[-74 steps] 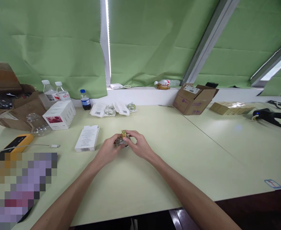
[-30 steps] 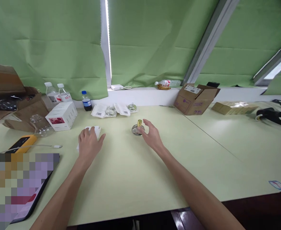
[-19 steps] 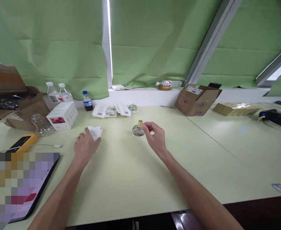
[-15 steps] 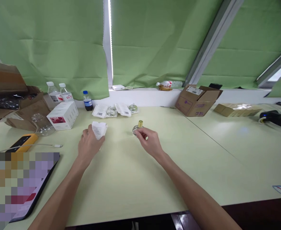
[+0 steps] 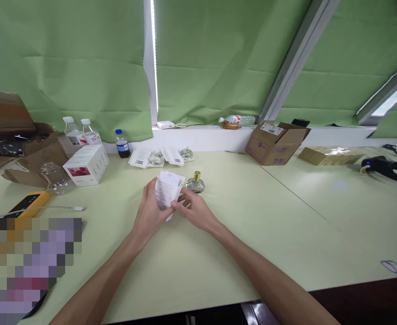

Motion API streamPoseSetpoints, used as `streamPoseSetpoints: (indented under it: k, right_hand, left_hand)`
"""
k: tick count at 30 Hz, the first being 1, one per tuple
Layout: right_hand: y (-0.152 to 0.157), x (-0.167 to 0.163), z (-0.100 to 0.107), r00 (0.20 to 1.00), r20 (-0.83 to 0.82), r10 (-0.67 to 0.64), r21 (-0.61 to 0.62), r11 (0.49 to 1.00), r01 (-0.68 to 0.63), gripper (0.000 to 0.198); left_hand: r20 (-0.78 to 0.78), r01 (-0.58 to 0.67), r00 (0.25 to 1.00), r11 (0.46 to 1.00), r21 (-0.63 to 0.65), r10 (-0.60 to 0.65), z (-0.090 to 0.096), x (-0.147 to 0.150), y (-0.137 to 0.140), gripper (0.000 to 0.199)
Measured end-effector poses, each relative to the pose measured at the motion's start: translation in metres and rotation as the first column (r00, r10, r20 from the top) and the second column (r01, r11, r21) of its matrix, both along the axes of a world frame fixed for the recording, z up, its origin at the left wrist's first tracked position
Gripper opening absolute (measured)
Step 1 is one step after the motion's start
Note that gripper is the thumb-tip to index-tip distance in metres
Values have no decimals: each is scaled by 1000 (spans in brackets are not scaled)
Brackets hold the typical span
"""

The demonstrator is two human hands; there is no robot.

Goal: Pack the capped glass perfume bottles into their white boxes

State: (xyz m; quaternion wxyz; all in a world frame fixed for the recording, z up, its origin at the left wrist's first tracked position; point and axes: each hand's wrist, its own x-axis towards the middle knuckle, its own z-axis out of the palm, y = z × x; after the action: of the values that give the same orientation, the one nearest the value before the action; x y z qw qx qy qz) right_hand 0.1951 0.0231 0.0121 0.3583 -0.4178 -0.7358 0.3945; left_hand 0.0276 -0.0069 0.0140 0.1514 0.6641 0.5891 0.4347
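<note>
I see L hand (image 5: 151, 207) fingers gripping the tilted white carton (image 5: 169, 187), prob. to steady it; R hand (image 5: 198, 210) at its edge (can't tell if fingers grip). Perfume btl (image 5: 195, 185) stands on desk (image 5: 198, 266), just beyond.

Shows only unreadable print: grey on held flat white carton (image 5: 167, 190), purple on brown cardboard box (image 5: 272, 149) by far edge of pale-green surface (image 5: 279, 230).

Two hands (image 5: 149, 211) (image 5: 198, 210) (one gold-capped bottle (image 5: 195, 184))
</note>
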Motion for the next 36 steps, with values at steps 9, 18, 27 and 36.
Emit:
streamPoseSetpoints:
  k: [9,18,27,36]
  right_hand:
    - [9,13,8,998,-58,10,58,998,-7,32]
    - [18,23,2,1000,-9,-1,67,998,2,35]
    - [5,19,11,989,-90,-115,346,928,139,52]
    - [1,20,14,991,-77,-111,476,869,134,32]
  left_hand:
    - [171,99,981,994,-40,-91,3,-4,3,78]
    - [264,140,956,990,-17,-131,2,-9,8,61]
    - [47,153,986,985,85,-157,6,-8,4,56]
    - [-39,187,982,970,156,-183,3,-11,6,34]
